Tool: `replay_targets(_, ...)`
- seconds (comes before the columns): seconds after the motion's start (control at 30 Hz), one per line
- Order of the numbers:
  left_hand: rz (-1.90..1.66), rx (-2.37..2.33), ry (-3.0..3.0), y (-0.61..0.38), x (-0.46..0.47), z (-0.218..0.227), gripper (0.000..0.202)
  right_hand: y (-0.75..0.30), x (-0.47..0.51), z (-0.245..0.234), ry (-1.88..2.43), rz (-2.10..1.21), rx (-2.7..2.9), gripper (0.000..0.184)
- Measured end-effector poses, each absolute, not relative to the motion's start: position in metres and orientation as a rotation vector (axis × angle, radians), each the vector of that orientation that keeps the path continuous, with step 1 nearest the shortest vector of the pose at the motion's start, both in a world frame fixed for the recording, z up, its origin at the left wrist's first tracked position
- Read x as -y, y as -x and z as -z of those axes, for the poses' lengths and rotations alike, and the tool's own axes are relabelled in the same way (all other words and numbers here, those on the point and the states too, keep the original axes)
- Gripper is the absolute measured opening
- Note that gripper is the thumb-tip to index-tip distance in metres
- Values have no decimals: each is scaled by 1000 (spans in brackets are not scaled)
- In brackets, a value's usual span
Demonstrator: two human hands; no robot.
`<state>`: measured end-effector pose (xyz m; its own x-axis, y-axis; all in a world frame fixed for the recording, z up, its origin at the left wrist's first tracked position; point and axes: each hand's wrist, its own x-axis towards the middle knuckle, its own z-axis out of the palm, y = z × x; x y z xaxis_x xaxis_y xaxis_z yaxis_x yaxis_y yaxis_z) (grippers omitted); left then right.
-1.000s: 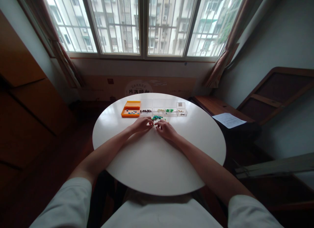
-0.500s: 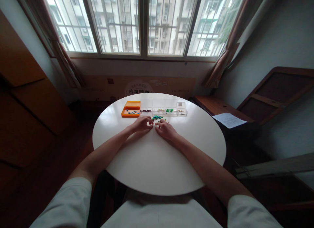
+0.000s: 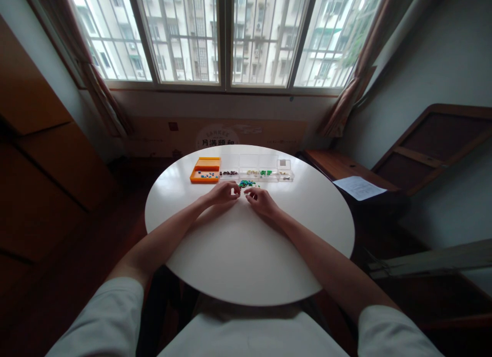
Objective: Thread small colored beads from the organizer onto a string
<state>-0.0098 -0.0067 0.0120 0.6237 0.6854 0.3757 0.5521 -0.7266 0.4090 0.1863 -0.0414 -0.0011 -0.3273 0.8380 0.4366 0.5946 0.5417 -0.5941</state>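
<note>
Over the white table my left hand [image 3: 226, 192] is closed in a pinch, thumb and forefinger forming a ring; whatever sits at the tips is too small to name. Facing it, a short gap to the right, my right hand [image 3: 261, 199] has its fingers curled and drawn together, their tips pointing at the left hand. What they hold, if anything, cannot be made out. Just beyond both hands lies a pile of small green, blue and yellow pieces [image 3: 248, 183], partly hidden by the fingers.
An orange tray [image 3: 192, 180] with small blue pieces stands behind my left hand. Beside it runs a row of clear lidded boxes [image 3: 274, 175] holding dark, yellowish and green pieces. The oval white table [image 3: 246, 259] carries everything. A paper sheet [image 3: 359, 187] lies on a bench to the right.
My right hand has shifted slightly to the right and its fingers have moved a little. The left hand stays almost in place, still pinched.
</note>
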Motion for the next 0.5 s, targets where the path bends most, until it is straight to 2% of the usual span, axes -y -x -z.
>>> replay_targets(0.2, -782, -901, -2533, 8, 8, -13, 15, -187, 38, 7, 1116, -444, 2097, 18)
replay_targets(0.5, -785, -879, -2391, 3, 10, -10, 15, -187, 34, 9, 1080, -506, 2053, 20)
